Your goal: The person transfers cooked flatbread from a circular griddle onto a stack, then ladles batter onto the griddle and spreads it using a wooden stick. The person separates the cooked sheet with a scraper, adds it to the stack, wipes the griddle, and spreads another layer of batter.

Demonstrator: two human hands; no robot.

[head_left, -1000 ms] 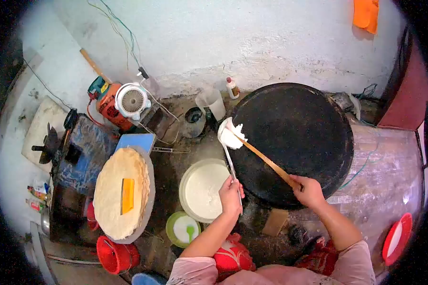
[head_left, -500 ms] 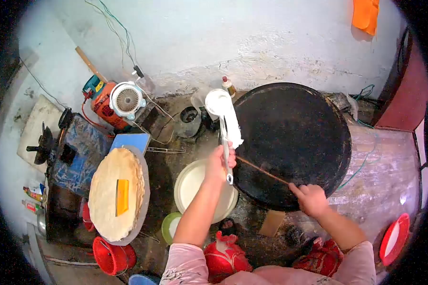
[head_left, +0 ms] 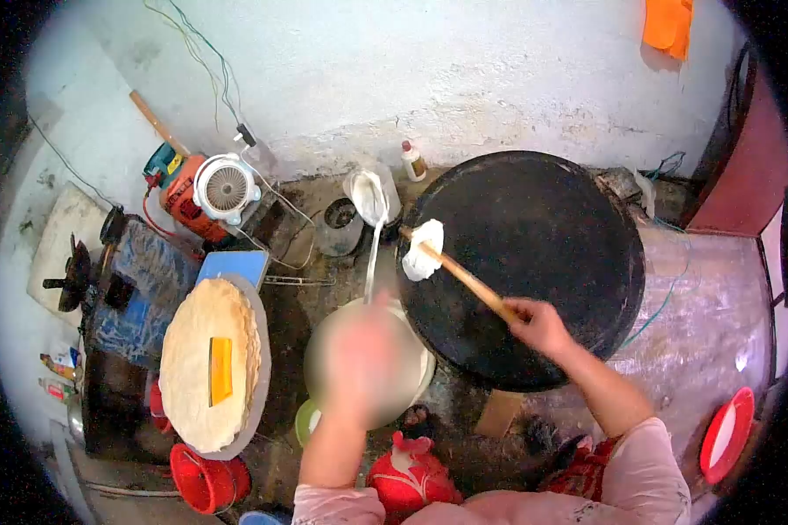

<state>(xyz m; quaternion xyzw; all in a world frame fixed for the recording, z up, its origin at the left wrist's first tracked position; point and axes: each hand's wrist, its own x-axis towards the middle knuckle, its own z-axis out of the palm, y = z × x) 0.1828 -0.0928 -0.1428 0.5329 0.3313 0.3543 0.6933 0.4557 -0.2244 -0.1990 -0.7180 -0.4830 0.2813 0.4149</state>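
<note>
My right hand (head_left: 541, 327) is closed round the handle of a wooden batter spreader (head_left: 480, 289). The spreader's far end rests by a white dollop of batter (head_left: 425, 252) at the left edge of the large round black griddle (head_left: 543, 245). My left hand (head_left: 357, 360) is blurred, but the handle of a batter-coated ladle (head_left: 368, 194) runs into it. The ladle's bowl is over or in a clear container (head_left: 389, 191) left of the griddle; I cannot tell which. Below my left hand stands a pale basin (head_left: 427, 376), partly hidden.
Left lies a stack of thin pancakes (head_left: 184, 359) with a yellow scraper (head_left: 221, 372) on top. A blower (head_left: 226, 188), an orange gas cylinder (head_left: 184, 203) and a bottle (head_left: 413, 163) stand along the wall. Red buckets (head_left: 208, 477) sit low left.
The ladle moved from the griddle's edge to the left, and my left hand came down and left. Batter now lies on the griddle. My right hand rose, bringing the spreader to the batter.
</note>
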